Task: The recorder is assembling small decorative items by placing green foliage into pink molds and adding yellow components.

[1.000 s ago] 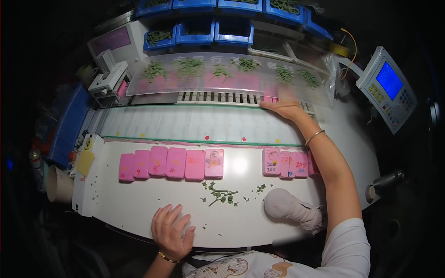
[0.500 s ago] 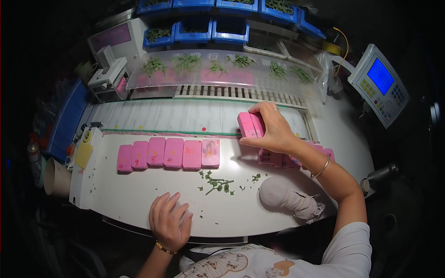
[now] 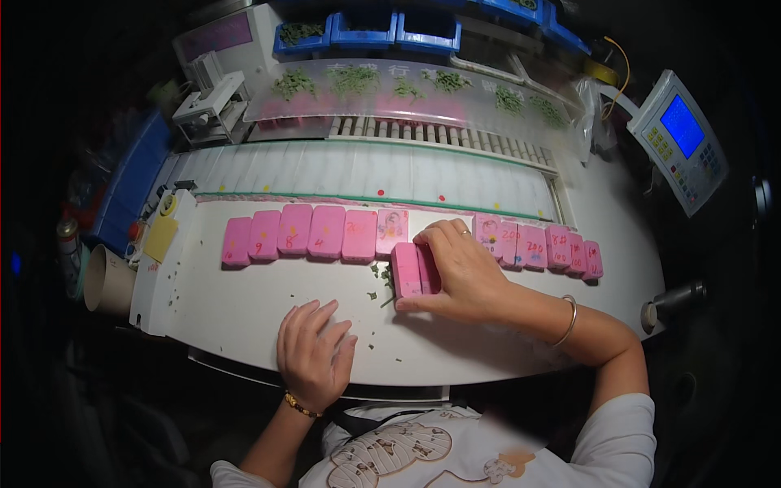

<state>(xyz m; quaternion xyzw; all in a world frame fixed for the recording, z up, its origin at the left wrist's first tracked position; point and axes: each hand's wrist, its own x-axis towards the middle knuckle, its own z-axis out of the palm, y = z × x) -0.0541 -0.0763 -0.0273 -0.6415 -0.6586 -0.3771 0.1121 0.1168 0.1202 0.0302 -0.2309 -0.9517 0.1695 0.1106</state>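
Note:
Two pink rectangular blocks (image 3: 406, 271), side by side, are gripped between the thumb and fingers of my right hand (image 3: 468, 275), in front of the two rows on the table. My left hand (image 3: 313, 350) is open near the table's front edge, fingers spread, nothing in it. Several numbered pink blocks form a row on the left (image 3: 327, 232). More pink blocks form a row on the right (image 3: 534, 246), beyond my right hand. Chopped green plant bits (image 3: 375, 294) lie on the white table (image 3: 236, 309), partly hidden behind the held blocks.
A white strip with a green edge (image 3: 325, 193) runs behind the rows, with a roller conveyor (image 3: 439, 134) beyond. Green sprigs lie on a clear sheet (image 3: 350, 80) under blue bins (image 3: 364, 31). A control panel (image 3: 680, 138) stands right; a cardboard tube (image 3: 112, 279) stands left.
My right hand has brought the two pink blocks down toward me from the white strip. The right row shows more fully. The whole view has shifted, and a pale cloth-wrapped bundle is out of sight.

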